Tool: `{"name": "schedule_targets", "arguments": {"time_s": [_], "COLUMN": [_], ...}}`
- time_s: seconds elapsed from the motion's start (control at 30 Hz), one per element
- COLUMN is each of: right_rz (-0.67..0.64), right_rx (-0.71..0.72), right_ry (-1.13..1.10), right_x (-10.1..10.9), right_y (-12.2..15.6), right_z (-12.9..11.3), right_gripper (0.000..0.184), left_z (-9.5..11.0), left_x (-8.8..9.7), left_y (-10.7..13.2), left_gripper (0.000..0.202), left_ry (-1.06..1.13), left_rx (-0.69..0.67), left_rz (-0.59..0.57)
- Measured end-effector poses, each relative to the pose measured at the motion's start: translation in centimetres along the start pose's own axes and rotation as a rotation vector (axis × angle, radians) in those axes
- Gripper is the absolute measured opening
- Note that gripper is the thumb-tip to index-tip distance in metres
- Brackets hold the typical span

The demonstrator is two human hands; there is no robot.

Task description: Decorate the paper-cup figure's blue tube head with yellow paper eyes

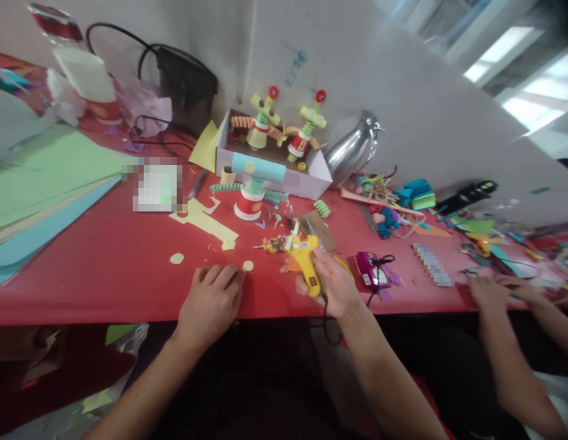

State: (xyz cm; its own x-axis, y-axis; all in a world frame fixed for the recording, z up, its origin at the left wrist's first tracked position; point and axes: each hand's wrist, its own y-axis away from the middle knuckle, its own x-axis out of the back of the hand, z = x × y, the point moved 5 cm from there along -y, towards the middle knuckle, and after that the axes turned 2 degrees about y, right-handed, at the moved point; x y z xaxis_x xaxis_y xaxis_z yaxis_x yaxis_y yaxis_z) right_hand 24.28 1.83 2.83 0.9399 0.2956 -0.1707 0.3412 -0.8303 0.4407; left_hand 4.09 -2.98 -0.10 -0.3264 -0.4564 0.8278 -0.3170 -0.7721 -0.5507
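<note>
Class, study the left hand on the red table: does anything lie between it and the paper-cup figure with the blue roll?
Only flat paper is visible: the end of the yellow cut-out reaches between the left hand and the paper-cup figure, and a pale disc lies beside the hand. Nothing tall stands there.

Steel jug (pixel 352 150) before pale wall (pixel 357 55) — black bag (pixel 185 79) farther left — bright windows (pixel 538 91) upper right.

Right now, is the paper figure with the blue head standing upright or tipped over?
Upright: the paper figure stands with its red-and-white cup down on the red table and its blue head on top.
</note>
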Motion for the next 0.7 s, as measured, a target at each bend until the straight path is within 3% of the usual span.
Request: {"name": "schedule_targets", "arguments": {"time_s": [0.17, 0.47, 0.63, 0.7], "right_rz": [0.026, 0.062, 0.073, 0.168], "right_rx": [0.035, 0.186, 0.245, 0.295], "right_ry": [-0.068, -0.047, -0.133, -0.167], "right_x": [0.8, 0.5, 1.3, 2.8], "right_y": [0.5, 1.2, 1.7, 1.8], "right_z": [-0.2, -0.7, -0.7, -1.3], "right_gripper": [0.025, 0.041, 0.035, 0.029], "left_z": [-0.1, -0.1, -0.2, -0.3], "left_x": [-0.2, 0.2, 0.1, 0.0], "left_y": [-0.1, -0.3, -0.1, 0.1], "left_gripper": [0.022, 0.022, 0.024, 0.025], "left_ry": [-0.009, -0.035, -0.059, -0.072], "left_rx": [-0.028, -0.051, -0.057, -0.057], "left_rz": [0.014, 0.022, 0.033, 0.053]}}
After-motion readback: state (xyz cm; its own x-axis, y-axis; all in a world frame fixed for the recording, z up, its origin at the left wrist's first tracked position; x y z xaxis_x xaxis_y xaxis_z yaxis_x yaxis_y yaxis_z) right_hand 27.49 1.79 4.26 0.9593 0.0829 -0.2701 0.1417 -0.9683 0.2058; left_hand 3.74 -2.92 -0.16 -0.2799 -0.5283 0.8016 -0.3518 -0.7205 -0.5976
